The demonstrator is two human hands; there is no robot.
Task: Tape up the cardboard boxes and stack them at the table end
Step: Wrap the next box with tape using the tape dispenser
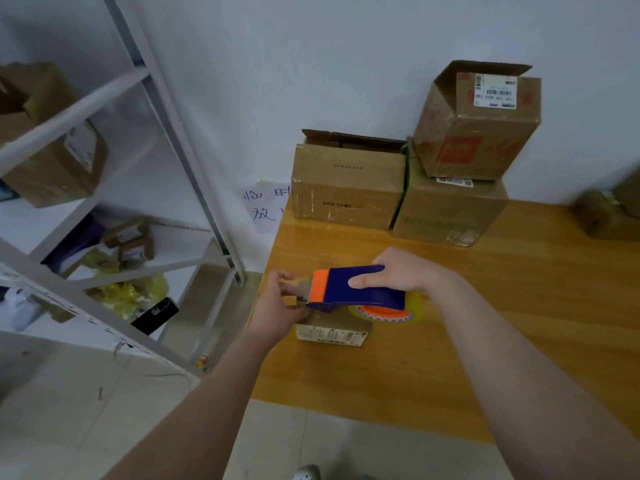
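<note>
Two hands are at work on one small cardboard box (334, 329) near the left edge of the wooden table (519, 306). To the left, a metal shelving unit (145, 188) holds further cartons and yellow bags; their contents cannot be read. The left hand (277, 306) has its fingers pinched on the box's left end, apparently on the loose tape end, though the tape itself is too faint to confirm. The right hand (401, 271) has its fingers curled closed around the blue and orange tape dispenser (353, 287), which rests over the box top, its tape roll (388, 311) trailing to the right. Risk, in my judgement: the light box may slide or tip under the pull if the left hand loosens, leaving the strip crooked or folded on itself. Against the wall stand three larger boxes: one (346, 188) with flaps ajar, a sealed one (446, 213), and an open-flapped one (485, 133) stacked on it; interiors are not visible.
</note>
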